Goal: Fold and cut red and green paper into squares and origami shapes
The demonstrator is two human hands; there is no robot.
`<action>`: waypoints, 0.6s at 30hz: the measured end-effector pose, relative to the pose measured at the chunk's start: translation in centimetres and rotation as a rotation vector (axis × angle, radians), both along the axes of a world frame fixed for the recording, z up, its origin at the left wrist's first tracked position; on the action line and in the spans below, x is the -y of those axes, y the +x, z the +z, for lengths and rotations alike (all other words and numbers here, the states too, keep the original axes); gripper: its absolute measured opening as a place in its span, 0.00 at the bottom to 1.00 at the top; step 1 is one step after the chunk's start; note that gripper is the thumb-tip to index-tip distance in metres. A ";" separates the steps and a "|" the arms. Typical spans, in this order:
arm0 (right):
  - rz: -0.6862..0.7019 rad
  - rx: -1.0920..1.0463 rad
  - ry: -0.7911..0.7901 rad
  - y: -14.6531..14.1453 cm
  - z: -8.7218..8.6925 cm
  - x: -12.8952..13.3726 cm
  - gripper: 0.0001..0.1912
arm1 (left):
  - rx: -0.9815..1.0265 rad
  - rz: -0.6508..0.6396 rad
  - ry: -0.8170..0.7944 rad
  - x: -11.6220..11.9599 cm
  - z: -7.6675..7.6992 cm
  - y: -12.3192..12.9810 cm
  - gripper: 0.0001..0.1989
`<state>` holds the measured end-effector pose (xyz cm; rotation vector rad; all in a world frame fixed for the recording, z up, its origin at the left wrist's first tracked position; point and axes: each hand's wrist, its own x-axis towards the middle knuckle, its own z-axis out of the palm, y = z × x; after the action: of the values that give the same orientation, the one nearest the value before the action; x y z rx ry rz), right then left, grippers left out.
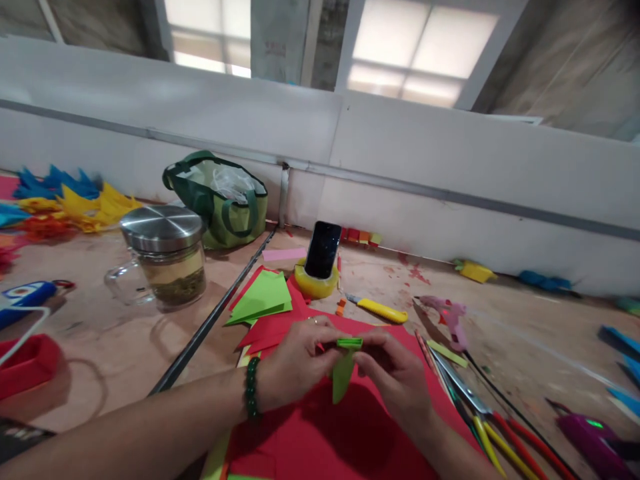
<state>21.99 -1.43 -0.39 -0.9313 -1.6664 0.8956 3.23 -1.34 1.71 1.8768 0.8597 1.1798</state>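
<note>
A small folded piece of green paper (342, 379) is pinched between my two hands, its top edge folded over in layers and a pointed flap hanging down. My left hand (304, 357), with a ring and a green bead bracelet at the wrist, grips it from the left. The fingers of my right hand (395, 373) close on its right end. Below both hands lie large red paper sheets (345, 433). Just beyond my left hand is a stack of green paper pieces (265, 295).
Behind the hands stand a phone (323, 249) in a yellow tape roll (315, 283) and a yellow cutter (383, 311). A pink glue gun (450, 319) and scissors (463, 385) lie right. Left are a lidded glass mug (173, 270) and a green bag (225, 207).
</note>
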 end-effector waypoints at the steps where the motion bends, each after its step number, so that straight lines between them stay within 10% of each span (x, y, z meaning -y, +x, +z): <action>1: 0.006 -0.004 -0.001 0.0 0.1 0.1 0.04 | 0.030 -0.007 -0.041 0.1 -0.1 0.1 0.05; 9: 0.044 -0.058 -0.022 0.4 0.7 0.5 0.02 | 0.212 -0.036 -0.341 0.3 -0.5 0.2 0.04; 18: 0.054 -0.079 -0.041 0.4 1.4 0.9 0.03 | 0.139 -0.099 -0.077 0.8 0.8 -0.7 0.10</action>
<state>22.42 -2.31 1.06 -0.8714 -1.6176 0.9935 2.48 -2.19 2.55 1.7337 0.7173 1.1842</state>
